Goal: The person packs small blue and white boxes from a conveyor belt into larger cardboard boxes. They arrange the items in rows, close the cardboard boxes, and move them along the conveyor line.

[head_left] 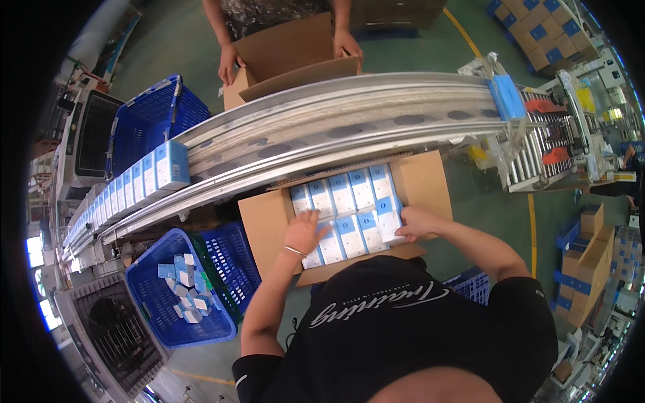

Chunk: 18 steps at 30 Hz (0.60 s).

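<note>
An open brown cardboard box (422, 180) stands before me, holding two rows of blue-and-white small cartons (339, 195). My right hand (420, 223) grips the carton at the right end of the near row (388, 225), thumb and fingers at its right side. That carton sits higher than its neighbours and tilts a little. Over the left end of the same row, my left hand (306, 232) lies with fingers outstretched on the carton tops. Its fingers partly cover the cartons beneath.
A conveyor (349, 127) crosses beyond the box, with a line of cartons (151, 171) at its left. Blue baskets stand left: one (222, 329) holds loose small cartons, another (144, 127) is farther off. Across the conveyor, a person's hands hold another cardboard box (285, 50).
</note>
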Each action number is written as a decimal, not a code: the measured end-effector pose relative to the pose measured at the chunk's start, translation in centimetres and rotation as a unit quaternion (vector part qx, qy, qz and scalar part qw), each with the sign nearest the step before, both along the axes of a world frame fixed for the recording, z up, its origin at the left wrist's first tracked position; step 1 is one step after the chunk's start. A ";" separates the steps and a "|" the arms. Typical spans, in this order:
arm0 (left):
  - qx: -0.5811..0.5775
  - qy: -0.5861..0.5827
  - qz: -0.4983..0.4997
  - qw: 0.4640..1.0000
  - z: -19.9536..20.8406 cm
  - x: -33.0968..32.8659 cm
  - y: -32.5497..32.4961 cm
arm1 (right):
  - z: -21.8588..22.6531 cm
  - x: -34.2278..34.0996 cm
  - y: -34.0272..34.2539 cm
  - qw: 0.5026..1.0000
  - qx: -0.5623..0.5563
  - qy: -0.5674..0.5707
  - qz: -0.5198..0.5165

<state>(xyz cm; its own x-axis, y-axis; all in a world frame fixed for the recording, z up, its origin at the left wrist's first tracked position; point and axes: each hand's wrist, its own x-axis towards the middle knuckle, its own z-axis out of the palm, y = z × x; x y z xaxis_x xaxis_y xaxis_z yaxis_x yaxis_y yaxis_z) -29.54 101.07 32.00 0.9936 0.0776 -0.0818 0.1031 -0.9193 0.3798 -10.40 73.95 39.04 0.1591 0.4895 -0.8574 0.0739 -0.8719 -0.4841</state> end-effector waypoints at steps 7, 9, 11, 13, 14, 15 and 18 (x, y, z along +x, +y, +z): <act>0.039 0.006 -0.005 0.999 -0.8 0.3 -1.4 | -4.7 -2.4 -2.9 0.906 0.047 -0.314 0.280; 0.056 0.052 -0.035 0.996 -0.3 0.7 -1.4 | -7.7 -3.3 -2.9 0.852 0.028 -0.372 0.368; 0.017 0.038 -0.023 0.999 0.2 0.4 -0.9 | -5.1 -2.0 -0.6 0.850 -0.028 -0.313 0.423; 0.003 -0.067 -0.010 0.998 -1.1 -0.8 -0.5 | -1.6 -0.9 2.5 0.838 0.023 -0.317 0.443; -0.023 -0.116 0.011 0.993 -0.3 -0.7 0.9 | 0.6 -0.1 4.6 0.871 0.093 -0.309 0.369; -0.057 -0.168 0.015 0.984 1.0 0.0 1.7 | 3.3 0.3 6.4 0.899 0.151 -0.297 0.283; 0.093 -0.235 0.139 0.958 7.6 -1.1 12.2 | 7.5 1.3 11.9 0.881 0.404 -0.245 -0.041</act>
